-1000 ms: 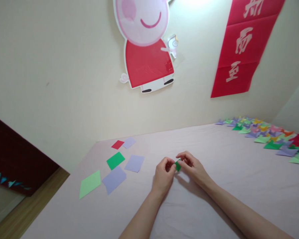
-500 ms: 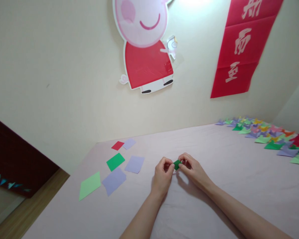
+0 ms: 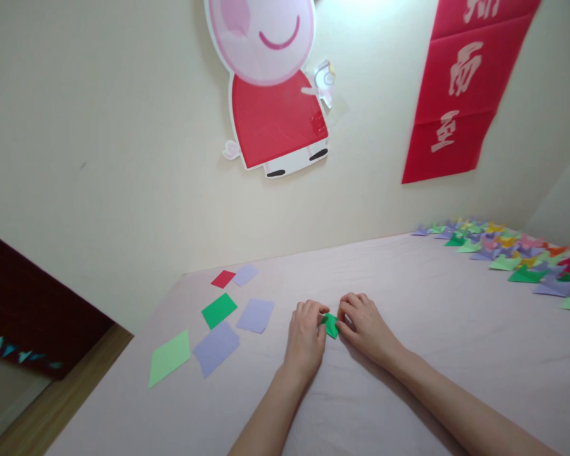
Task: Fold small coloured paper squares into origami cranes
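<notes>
A small folded piece of green paper is between my two hands, low at the cloth-covered table. My left hand pinches its left side between thumb and fingers. At its right edge, the curled fingers and thumb of my right hand close on the paper. The fingertips hide parts of its edges. To the left of my hands lie flat paper sheets: a lavender sheet, a larger lavender sheet, a green sheet, a light green sheet and a red sheet.
Many folded paper figures in several colours stand in rows at the table's right rear. A wall rises behind, bearing a pig cutout and a red banner. The table's left edge drops to a wooden floor.
My hands have lowered the green paper toward the table and slightly left. It now lies flatter, with a brighter face showing. The view has shifted slightly.
</notes>
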### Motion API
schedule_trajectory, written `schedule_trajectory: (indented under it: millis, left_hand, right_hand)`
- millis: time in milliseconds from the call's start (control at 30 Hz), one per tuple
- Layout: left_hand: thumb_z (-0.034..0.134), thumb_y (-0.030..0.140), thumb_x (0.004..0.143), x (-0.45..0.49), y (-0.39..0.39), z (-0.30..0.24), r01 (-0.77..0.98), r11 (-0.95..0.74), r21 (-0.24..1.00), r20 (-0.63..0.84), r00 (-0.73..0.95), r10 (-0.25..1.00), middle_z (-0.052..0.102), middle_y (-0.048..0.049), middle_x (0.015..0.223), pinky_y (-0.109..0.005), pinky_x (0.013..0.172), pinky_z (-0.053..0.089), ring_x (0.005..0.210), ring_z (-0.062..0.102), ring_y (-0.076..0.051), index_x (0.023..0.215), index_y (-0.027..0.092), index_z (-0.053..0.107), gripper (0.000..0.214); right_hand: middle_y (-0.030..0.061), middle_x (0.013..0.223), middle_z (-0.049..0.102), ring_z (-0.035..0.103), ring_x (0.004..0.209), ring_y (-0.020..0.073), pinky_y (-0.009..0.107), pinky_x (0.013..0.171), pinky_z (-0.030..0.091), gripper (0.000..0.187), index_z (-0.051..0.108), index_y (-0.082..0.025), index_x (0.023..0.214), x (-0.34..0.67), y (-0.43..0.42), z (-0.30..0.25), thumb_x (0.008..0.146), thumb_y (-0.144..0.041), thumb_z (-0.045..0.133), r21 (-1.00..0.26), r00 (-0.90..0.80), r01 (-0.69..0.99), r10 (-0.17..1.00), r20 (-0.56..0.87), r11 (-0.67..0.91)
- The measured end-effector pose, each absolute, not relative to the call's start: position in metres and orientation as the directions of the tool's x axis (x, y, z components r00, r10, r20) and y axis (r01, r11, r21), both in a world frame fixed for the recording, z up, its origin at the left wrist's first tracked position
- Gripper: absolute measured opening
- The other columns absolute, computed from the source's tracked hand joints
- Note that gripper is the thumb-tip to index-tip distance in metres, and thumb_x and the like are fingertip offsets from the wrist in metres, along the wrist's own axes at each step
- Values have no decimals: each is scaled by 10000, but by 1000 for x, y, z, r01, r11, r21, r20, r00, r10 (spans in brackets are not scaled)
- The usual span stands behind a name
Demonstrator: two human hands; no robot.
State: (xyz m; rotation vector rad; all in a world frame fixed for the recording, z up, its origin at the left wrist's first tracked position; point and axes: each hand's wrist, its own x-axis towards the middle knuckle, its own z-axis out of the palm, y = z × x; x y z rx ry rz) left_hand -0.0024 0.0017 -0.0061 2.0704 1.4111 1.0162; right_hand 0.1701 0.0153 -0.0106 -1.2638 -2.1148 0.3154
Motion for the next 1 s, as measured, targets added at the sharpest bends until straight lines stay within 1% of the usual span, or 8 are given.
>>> schedule_trajectory:
  millis: [67, 200, 300, 400, 500, 733, 900, 1000]
  left_hand:
    - [462, -31, 764, -2, 3, -6, 605, -429, 670, 313, 294, 903, 610, -16, 948, -336, 866, 397, 950, 509, -199, 909, 222, 583, 315]
    - [413, -13, 808, -3, 4, -6, 622, -451, 640, 284, 354, 891, 605, -36, 954, -338, 862, 410, 935, 523, -200, 916, 207, 591, 303]
    - [390, -28, 788, -4, 4, -5, 640, -450, 622, 262, 371, 891, 606, -45, 963, -342, 855, 410, 931, 527, -203, 947, 203, 599, 350]
    - [400, -53, 709, -6, 3, 0, 653, -453, 606, 245, 389, 888, 602, -48, 964, -342, 852, 408, 939, 527, -209, 931, 202, 607, 397]
    - [450, -23, 674, -6, 1, 7, 676, -441, 590, 215, 394, 893, 596, -51, 959, -346, 858, 411, 942, 530, -218, 926, 201, 613, 375]
    - [505, 49, 762, -4, 7, 12, 713, -422, 559, 168, 402, 900, 603, -40, 930, -340, 843, 419, 919, 550, -216, 892, 203, 635, 240]
    - [501, 23, 778, -5, 15, 5, 734, -476, 485, 208, 432, 878, 605, -40, 977, -337, 830, 416, 911, 553, -211, 892, 203, 628, 248]
    - [462, -20, 775, -5, 17, 3, 718, -516, 466, 212, 476, 854, 617, -30, 954, -335, 826, 407, 904, 556, -202, 878, 203, 618, 291]
  right_hand:
    - [62, 927, 600, 507, 911, 236, 374, 817, 424, 175, 601, -212, 854, 174, 15, -5, 775, -73, 531, -512, -403, 642, 819, 408, 571]
    - [57, 932, 613, 521, 898, 219, 356, 809, 427, 310, 636, -217, 871, 180, 16, 1, 729, 12, 485, -465, -581, 540, 711, 397, 701]
    - [62, 942, 628, 517, 897, 217, 347, 784, 424, 262, 662, -217, 864, 180, 20, -3, 799, -22, 500, -381, -589, 579, 693, 415, 721]
    - [55, 889, 642, 516, 857, 212, 342, 755, 417, 216, 657, -210, 822, 179, 23, -7, 872, -73, 497, -335, -576, 626, 707, 411, 705]
    - [42, 826, 640, 524, 814, 206, 336, 732, 414, 220, 629, -209, 803, 180, 23, -8, 884, -71, 479, -363, -544, 647, 740, 396, 670]
    - [36, 810, 616, 530, 799, 207, 334, 737, 426, 201, 588, -210, 775, 178, 21, -4, 847, -52, 487, -456, -511, 632, 779, 363, 627]
    - [42, 861, 641, 536, 854, 208, 331, 777, 433, 278, 639, -216, 848, 189, 35, 2, 820, -4, 461, -533, -612, 527, 731, 302, 662]
    - [52, 894, 646, 530, 891, 216, 344, 800, 426, 316, 671, -225, 880, 198, 47, 3, 834, -6, 447, -561, -615, 507, 731, 296, 654]
